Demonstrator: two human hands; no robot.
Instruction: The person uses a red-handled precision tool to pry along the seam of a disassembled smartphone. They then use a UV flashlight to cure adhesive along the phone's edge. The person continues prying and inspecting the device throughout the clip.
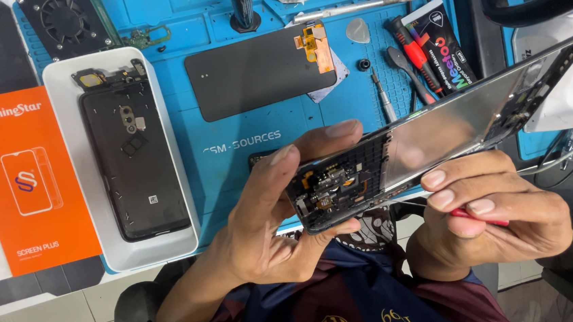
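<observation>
Above the lap, in front of the blue work mat, the opened phone frame lies with its long axis running from eight o'clock to two o'clock. The left hand pinches its lower end, thumb on top. The right hand, at four o'clock from it, has fingers curled tight around a red-handled tool, fingertips touching the frame's near edge.

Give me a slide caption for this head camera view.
Left hand steadies an opened phone frame while right hand grips a red tool.
</observation>
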